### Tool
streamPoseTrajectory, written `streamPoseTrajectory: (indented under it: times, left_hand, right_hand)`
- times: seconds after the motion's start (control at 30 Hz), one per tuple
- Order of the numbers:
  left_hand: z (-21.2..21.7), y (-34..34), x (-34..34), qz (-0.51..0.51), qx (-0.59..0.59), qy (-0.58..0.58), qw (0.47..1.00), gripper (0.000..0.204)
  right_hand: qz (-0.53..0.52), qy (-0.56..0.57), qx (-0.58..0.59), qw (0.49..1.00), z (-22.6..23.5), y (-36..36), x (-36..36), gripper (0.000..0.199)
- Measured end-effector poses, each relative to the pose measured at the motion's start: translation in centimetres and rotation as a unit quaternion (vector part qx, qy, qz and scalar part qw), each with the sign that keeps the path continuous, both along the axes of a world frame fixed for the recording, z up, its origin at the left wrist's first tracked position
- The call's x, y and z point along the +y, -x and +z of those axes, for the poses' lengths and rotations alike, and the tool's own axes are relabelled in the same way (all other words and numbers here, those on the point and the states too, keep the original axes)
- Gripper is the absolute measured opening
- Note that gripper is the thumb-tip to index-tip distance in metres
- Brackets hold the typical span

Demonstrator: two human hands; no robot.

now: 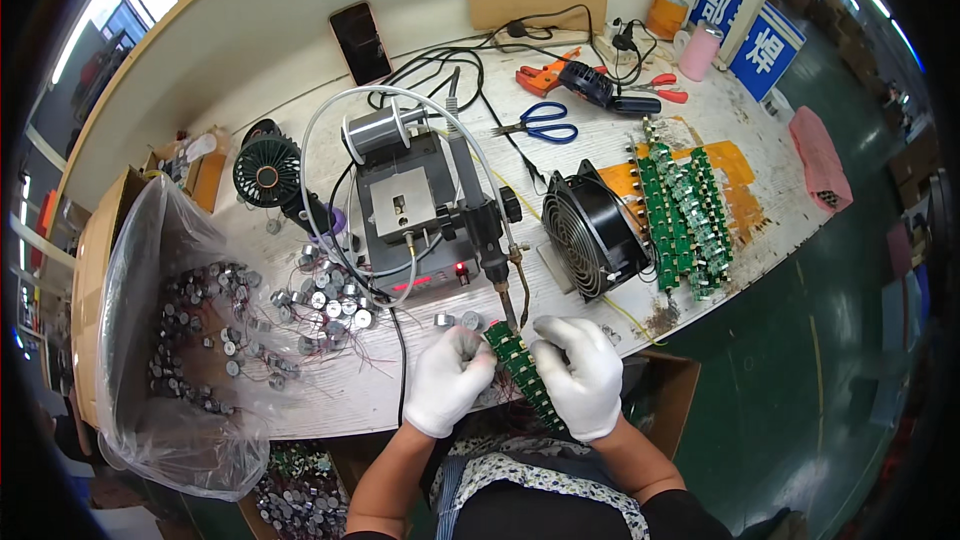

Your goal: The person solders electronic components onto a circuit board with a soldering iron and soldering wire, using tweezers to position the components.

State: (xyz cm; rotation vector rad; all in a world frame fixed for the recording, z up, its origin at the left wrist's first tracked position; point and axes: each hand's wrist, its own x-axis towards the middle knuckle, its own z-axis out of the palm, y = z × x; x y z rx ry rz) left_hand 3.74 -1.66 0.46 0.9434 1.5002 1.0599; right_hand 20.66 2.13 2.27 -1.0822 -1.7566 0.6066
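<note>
A black square fan (596, 231) stands on the white workbench (330, 405), just left of a stack of green circuit boards (685, 215). Blue-handled scissors (541, 122) lie behind it, near orange pliers (545, 73). A dark round fan (267, 171) sits at the left, a black phone (360, 42) leans on the wall, and a pink roll (700, 52) stands far right. A clear plastic bag (170, 340) holds small silver cylinders (205, 335).

fan (592, 232) right of soldering station (420, 215)

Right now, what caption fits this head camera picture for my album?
Two gloved hands hold a green circuit strip under a soldering tip.
</note>
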Motion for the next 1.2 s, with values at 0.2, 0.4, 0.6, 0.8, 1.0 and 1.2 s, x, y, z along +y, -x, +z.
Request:
streamPoseTrajectory:
  times: [0.2,0.4,0.6,0.8,1.0,1.2]
  left_hand:
    - [0.0,0.1,-0.1,-0.002,-0.007,0.005,1.0,0.011]
    - [0.5,0.1,-0.1,0.002,-0.002,0.017,1.0,0.01]
    - [0.9,-0.1,0.2,-0.018,0.036,-0.012,0.999,0.011]
    - [1.2,-0.2,-0.2,-0.072,0.056,0.051,0.995,0.015]
    - [1.8,-0.8,-0.8,-0.121,0.063,0.019,0.99,0.014]
    - [1.3,-1.2,-0.7,-0.105,0.056,-0.024,0.993,0.014]
  right_hand:
    - [-0.001,0.014,-0.014,1.0,0.2,0.0,0.1,0.025]
    - [0.04,0.065,-0.038,0.996,-0.5,-0.8,-0.7,0.033]
    - [0.084,0.186,-0.03,0.978,-0.8,-0.5,-1.8,0.047]
    - [0.116,0.241,-0.025,0.963,-0.8,-1.0,-2.4,0.05]
    - [0.06,0.237,0.001,0.97,-0.7,-1.9,-4.6,0.049]
    - [0.037,0.199,0.001,0.979,-0.2,-1.6,-4.2,0.048]
